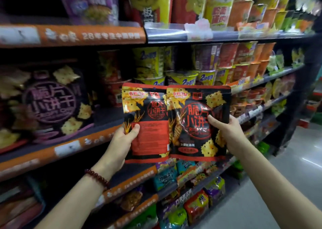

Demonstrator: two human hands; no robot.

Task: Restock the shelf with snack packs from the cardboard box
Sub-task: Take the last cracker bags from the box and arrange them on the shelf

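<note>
— Where are the snack packs?

— Two red and black ones are held up in the air in front of the shelf [73, 146], side by side and upright, long axis top to bottom, top seams up. The left pack [144, 122] shows its back, with a red text panel. The right pack [196, 122] shows its printed front toward the camera and overlaps the left one's edge.

— Who holds which?

— The left hand [122, 141] grips the left pack at its lower left edge, thumb pressed on the face; the other fingers are behind the pack, so I cannot tell how they lie. The right hand [226, 133] grips the right pack at its right edge, thumb across the front, the rest of its fingers hidden behind too.

— Anything on the wrist?

— A dark red bead bracelet [97, 178] on the left one.

— And around them?

— A purple and black cracker pack [48, 103] stands on the shelf to the left. Cup noodles [183, 78] fill the rows behind, and small bright bags [196, 206] lie on the lower shelves. The floor [278, 194] is pale, at the right.
</note>
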